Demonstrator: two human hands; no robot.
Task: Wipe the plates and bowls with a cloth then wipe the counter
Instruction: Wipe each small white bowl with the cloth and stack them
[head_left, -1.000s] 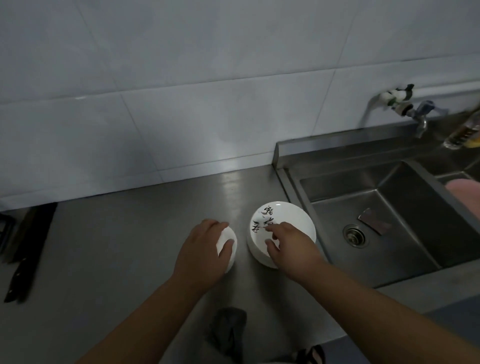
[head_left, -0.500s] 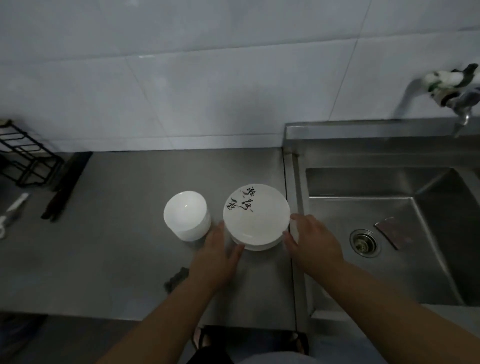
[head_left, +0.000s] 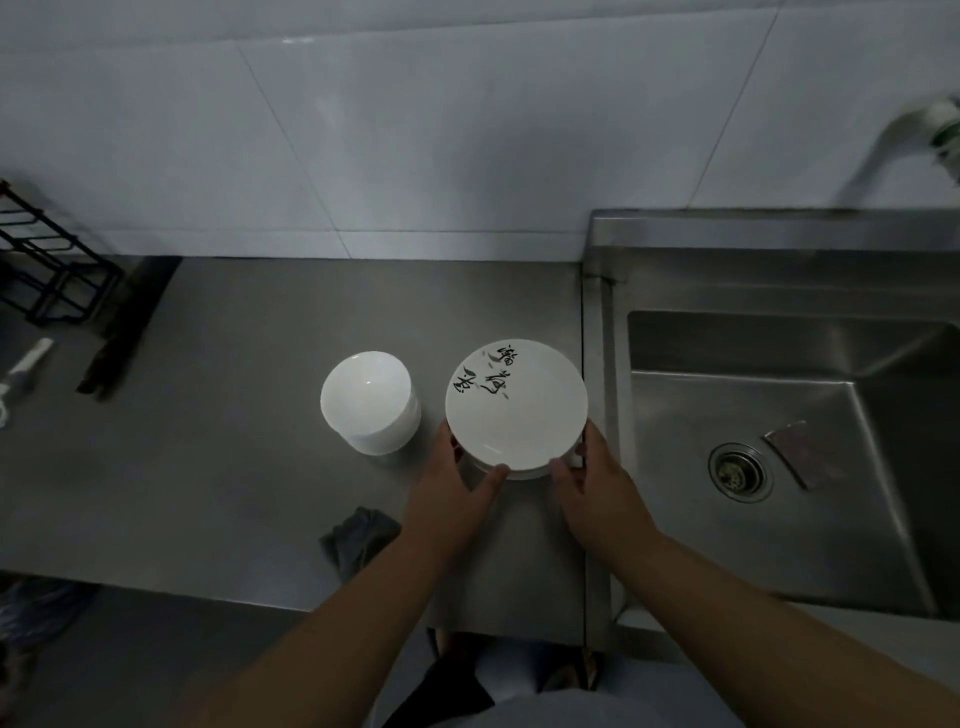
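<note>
A stack of white plates (head_left: 517, 405), the top one marked with black brush characters, sits on the steel counter (head_left: 234, 457) beside the sink. My left hand (head_left: 452, 491) grips the stack's near-left rim, thumb on the front edge. My right hand (head_left: 592, 483) grips its near-right rim. A stack of white bowls (head_left: 370, 401) stands just left of the plates, untouched. A dark grey cloth (head_left: 358, 538) lies crumpled on the counter near the front edge, partly behind my left forearm.
A steel sink (head_left: 769, 431) with a drain (head_left: 737, 470) lies to the right, a tap (head_left: 935, 130) above it. A black wire rack (head_left: 47, 270), a dark flat strip (head_left: 127, 322) and a small tool (head_left: 23, 369) sit at the far left. White wall tiles stand behind.
My left hand left the bowls and came to the plates' left rim; my right hand slid from the plate's top to its right rim. Both now hold the stack.
</note>
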